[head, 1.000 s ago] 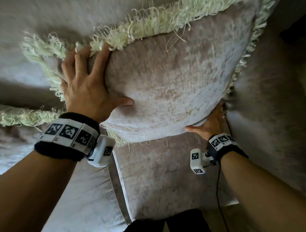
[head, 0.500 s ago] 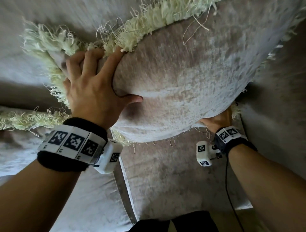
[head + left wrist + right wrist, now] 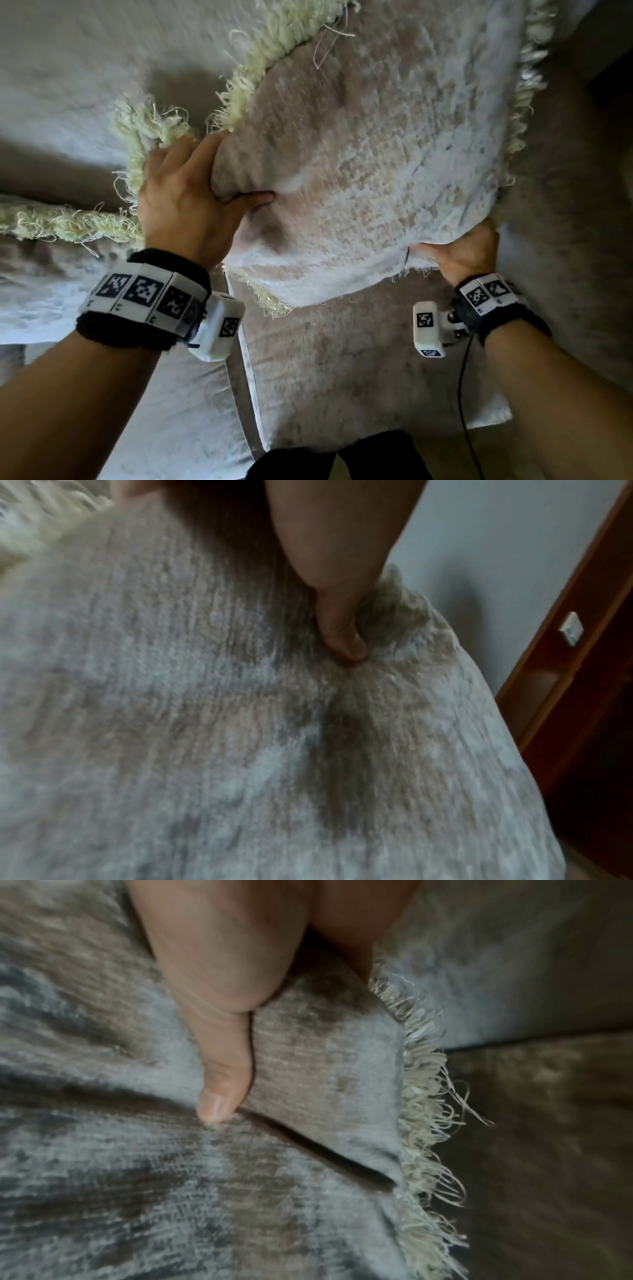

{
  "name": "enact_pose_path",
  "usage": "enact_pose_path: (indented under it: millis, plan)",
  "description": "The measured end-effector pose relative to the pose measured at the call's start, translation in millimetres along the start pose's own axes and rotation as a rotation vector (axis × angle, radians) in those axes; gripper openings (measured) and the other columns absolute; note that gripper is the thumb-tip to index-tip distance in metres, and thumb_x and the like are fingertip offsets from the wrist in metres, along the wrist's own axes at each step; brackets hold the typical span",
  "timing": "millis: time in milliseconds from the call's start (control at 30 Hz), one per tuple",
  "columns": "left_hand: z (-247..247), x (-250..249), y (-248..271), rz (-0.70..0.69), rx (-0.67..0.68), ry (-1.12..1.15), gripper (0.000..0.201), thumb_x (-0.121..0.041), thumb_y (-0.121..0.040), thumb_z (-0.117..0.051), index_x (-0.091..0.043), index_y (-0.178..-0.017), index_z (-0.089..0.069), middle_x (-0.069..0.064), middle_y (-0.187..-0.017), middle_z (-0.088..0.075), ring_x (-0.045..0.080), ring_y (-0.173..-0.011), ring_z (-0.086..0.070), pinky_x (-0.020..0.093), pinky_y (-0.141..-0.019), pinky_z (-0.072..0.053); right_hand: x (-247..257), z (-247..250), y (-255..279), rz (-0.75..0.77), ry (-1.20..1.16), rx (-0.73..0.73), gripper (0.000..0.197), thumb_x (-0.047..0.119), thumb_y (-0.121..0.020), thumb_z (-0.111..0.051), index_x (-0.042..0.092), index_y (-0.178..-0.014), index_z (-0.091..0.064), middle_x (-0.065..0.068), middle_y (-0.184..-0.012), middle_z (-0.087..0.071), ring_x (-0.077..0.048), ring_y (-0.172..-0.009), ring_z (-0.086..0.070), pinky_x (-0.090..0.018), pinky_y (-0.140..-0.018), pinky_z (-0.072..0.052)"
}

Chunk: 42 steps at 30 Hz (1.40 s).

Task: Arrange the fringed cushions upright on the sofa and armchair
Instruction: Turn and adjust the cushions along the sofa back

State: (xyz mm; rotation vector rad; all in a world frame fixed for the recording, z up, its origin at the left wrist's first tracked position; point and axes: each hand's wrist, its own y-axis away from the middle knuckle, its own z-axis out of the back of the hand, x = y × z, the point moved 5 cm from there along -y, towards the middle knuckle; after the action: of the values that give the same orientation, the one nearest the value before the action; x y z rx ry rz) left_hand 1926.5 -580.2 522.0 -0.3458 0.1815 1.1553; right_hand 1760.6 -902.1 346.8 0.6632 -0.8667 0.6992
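- Left hand (image 3: 186, 209) grips the fringed cushion (image 3: 376, 164) at its left corner, thumb pressed into the face.
- Right hand (image 3: 462, 251) pinches the lower right corner, above the sofa seat (image 3: 342, 370).

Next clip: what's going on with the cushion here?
A person is holding a large fringed cushion with both hands against the back of a sofa. The left hand grips its left edge by the cream fringe, thumb pressed into the fabric; the right hand pinches the lower right corner. The cushion leans against the backrest above the seat, in hand and not yet let go. A second fringed cushion shows at the left edge.
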Motion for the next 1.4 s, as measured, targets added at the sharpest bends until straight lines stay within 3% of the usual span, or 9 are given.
enact_pose_path:
  millis: [100,233,333,500,700,967,1067,1233,1400]
  plan:
    - [4.7,10.6,18.3,0.096,-0.029,0.063,0.087,-0.084,-0.075,-0.061,-0.012,-0.123,-0.065,0.015,-0.109,-0.068,0.041,-0.098,-0.059,0.045,-0.081,-0.044,31.7,27.0,-11.5,0.078,0.086,-0.001,0.086,0.025,-0.048,-0.103,0.011,-0.124,-0.067,0.008,-0.123,-0.063,-0.010,-0.117,-0.061,-0.019,-0.093,-0.049]
    - [4.4,14.4,41.8,0.226,-0.087,0.167,0.084,-0.076,-0.071,-0.070,-0.004,-0.115,-0.066,0.020,-0.102,-0.068,0.040,-0.091,-0.062,0.049,-0.083,-0.049,66.3,56.4,-29.7,0.122,0.175,-0.001,0.099,0.039,-0.038,-0.103,0.020,-0.125,-0.059,-0.005,-0.129,-0.068,-0.025,-0.122,-0.062,-0.048,-0.102,-0.054]
    - [1.8,14.5,54.6,0.337,-0.123,0.210,0.087,-0.072,-0.068,-0.073,-0.004,-0.121,-0.065,0.023,-0.108,-0.068,0.040,-0.098,-0.060,0.052,-0.089,-0.048,93.5,67.2,-31.7,0.195,0.198,0.007,0.109,0.034,-0.041,-0.103,0.015,-0.137,-0.054,-0.008,-0.138,-0.063,-0.025,-0.130,-0.056,-0.042,-0.110,-0.047]
    - [-9.9,17.5,61.1,0.408,-0.116,0.247,0.085,-0.066,-0.070,-0.079,-0.003,-0.125,-0.064,0.023,-0.114,-0.067,0.042,-0.105,-0.058,0.047,-0.089,-0.045,114.9,76.3,-31.9,0.274,0.099,0.035,0.118,0.058,-0.038,-0.088,0.019,-0.144,-0.051,0.014,-0.132,-0.052,-0.003,-0.126,-0.046,-0.021,-0.107,-0.037]
    - [-23.7,25.6,66.1,0.420,-0.130,0.249,0.091,-0.077,-0.069,-0.067,-0.005,-0.124,-0.063,0.021,-0.110,-0.066,0.042,-0.102,-0.059,0.048,-0.086,-0.046,107.1,74.0,-47.3,0.265,0.125,0.063,0.121,0.091,-0.034,-0.077,0.035,-0.137,-0.046,-0.002,-0.139,-0.058,-0.023,-0.134,-0.051,-0.047,-0.113,-0.043]
    - [-45.6,22.9,63.7,0.492,-0.088,0.250,0.092,-0.079,-0.065,-0.064,-0.007,-0.123,-0.058,0.020,-0.116,-0.062,0.042,-0.105,-0.054,0.052,-0.093,-0.042,101.8,74.1,-71.3,0.309,0.188,0.097,0.121,0.086,-0.033,-0.082,0.037,-0.137,-0.045,-0.004,-0.138,-0.058,-0.026,-0.133,-0.051,-0.053,-0.111,-0.044]
    - [-52.4,22.8,66.7,0.520,-0.070,0.252,0.105,-0.081,-0.062,-0.068,-0.009,-0.137,-0.052,0.021,-0.126,-0.056,0.042,-0.114,-0.050,0.051,-0.101,-0.037,96.4,72.3,-75.8,0.256,0.191,0.111,0.118,0.087,-0.025,-0.080,0.038,-0.126,-0.044,-0.007,-0.131,-0.055,-0.027,-0.125,-0.053,-0.053,-0.107,-0.047]
    - [-56.5,28.3,66.0,0.535,-0.064,0.310,0.123,-0.085,-0.062,-0.070,-0.016,-0.156,-0.032,0.020,-0.144,-0.039,0.042,-0.134,-0.037,0.057,-0.116,-0.031,94.9,69.6,-75.1,0.283,0.247,0.049,0.113,0.041,-0.030,-0.101,0.031,-0.121,-0.035,-0.001,-0.129,-0.038,-0.031,-0.127,-0.044,-0.055,-0.108,-0.043]
    - [-57.2,25.9,62.1,0.515,-0.093,0.294,0.111,-0.091,-0.080,-0.042,-0.016,-0.160,-0.021,0.026,-0.152,-0.028,0.044,-0.141,-0.030,0.065,-0.117,-0.027,96.7,70.7,-68.8,0.334,0.219,-0.035,0.106,0.059,-0.038,-0.085,0.029,-0.124,-0.032,0.002,-0.131,-0.033,-0.035,-0.129,-0.041,-0.060,-0.107,-0.039]
